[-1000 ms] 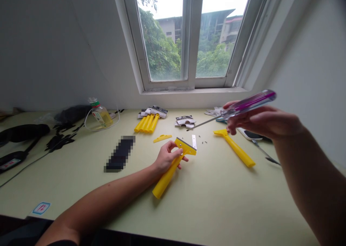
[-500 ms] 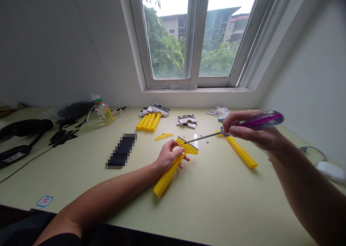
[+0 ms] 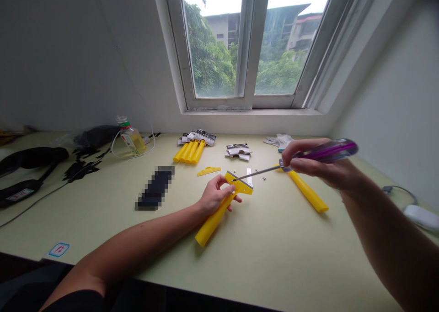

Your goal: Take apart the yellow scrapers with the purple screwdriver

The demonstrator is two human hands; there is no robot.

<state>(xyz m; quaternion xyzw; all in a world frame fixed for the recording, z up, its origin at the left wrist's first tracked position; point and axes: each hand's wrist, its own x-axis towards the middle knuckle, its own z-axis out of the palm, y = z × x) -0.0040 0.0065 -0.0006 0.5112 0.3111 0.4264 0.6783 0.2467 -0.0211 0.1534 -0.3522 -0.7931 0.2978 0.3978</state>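
My left hand (image 3: 216, 195) is closed round the neck of a yellow scraper (image 3: 214, 223), just below its wide head. The scraper's handle slants down toward me. In my right hand (image 3: 318, 166) is a screwdriver (image 3: 331, 150) with a clear purple handle, and its shaft reaches left to the scraper head. The tip is at a small dark spot on the head, near my left thumb; whether a screw sits there is too small to tell. Behind the head lies a metal blade (image 3: 249, 177), with a small screw (image 3: 264, 178) to its right. A loose yellow clamp plate (image 3: 209, 171) rests farther left.
A second yellow scraper (image 3: 308, 192) lies under my right wrist. Several packaged scrapers (image 3: 190, 151) and white card sleeves (image 3: 238, 152) are at the back, near a glove (image 3: 281, 141). A blurred-out dark object (image 3: 156, 188), a bottle (image 3: 133, 138) and headphones (image 3: 30, 161) occupy the left.
The screwdriver tip has shifted slightly left on the scraper head. The whole view has also moved a little; both hands keep their holds.
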